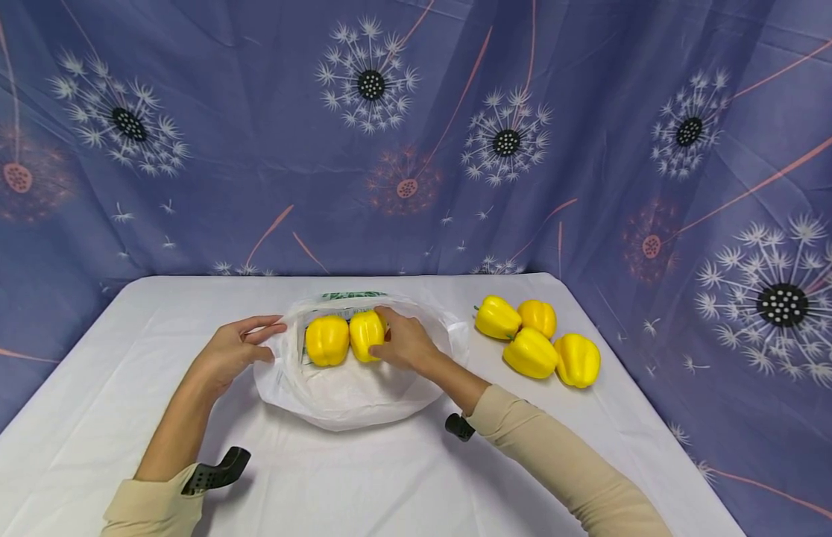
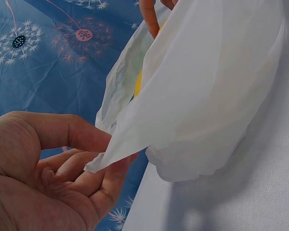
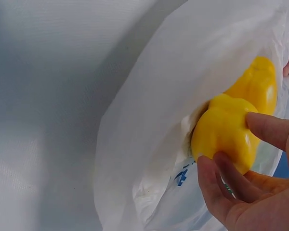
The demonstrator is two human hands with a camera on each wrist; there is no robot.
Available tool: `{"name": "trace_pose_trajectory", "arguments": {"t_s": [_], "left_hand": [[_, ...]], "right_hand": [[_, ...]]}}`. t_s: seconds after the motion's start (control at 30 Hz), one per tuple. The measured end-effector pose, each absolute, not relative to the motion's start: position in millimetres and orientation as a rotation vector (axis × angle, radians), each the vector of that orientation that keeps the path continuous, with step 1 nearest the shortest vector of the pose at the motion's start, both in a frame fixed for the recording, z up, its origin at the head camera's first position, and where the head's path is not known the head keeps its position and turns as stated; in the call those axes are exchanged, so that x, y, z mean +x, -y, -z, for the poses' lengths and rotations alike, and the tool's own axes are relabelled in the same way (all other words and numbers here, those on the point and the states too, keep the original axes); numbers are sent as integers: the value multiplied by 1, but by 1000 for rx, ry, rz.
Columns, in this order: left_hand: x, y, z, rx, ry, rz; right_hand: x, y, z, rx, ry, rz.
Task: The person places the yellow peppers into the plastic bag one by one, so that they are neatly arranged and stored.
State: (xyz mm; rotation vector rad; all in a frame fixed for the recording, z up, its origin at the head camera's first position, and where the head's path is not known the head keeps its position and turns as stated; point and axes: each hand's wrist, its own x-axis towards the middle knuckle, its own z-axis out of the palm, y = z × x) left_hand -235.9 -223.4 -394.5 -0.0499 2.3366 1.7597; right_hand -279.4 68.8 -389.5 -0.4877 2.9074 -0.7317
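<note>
A white plastic bag [image 1: 349, 418] lies on the table with its mouth spread wide, green print showing at its far side. My left hand [image 1: 229, 352] pinches the bag's left edge; in the left wrist view a corner of the plastic [image 2: 118, 149] sits between thumb and fingers. Inside the bag, my right hand [image 1: 409, 343] grips a yellow bell pepper [image 3: 224, 130] with thumb and fingertips around it. Close beside that one, to its left, another yellow bell pepper [image 1: 326, 341] rests in the bag.
Several more yellow bell peppers [image 1: 531, 353] are grouped on the white tablecloth [image 1: 335, 485], right of the bag. Behind the table hangs a blue curtain [image 1: 268, 134] with dandelion patterns. A black wrist mount [image 1: 218, 471] juts from the left sleeve.
</note>
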Motion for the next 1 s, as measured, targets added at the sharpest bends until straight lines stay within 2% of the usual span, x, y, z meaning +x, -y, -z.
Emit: {"name": "trace_pose_trajectory", "arguments": {"t_s": [0.57,1.0], "left_hand": [[-236,223,396,-33,-2360,-1730],[-235,224,395,-33,-2321,-1776]], "right_hand": [[-279,-72,393,-479,-2911,797],[-272,-90,374,-521,-2937,803]]}}
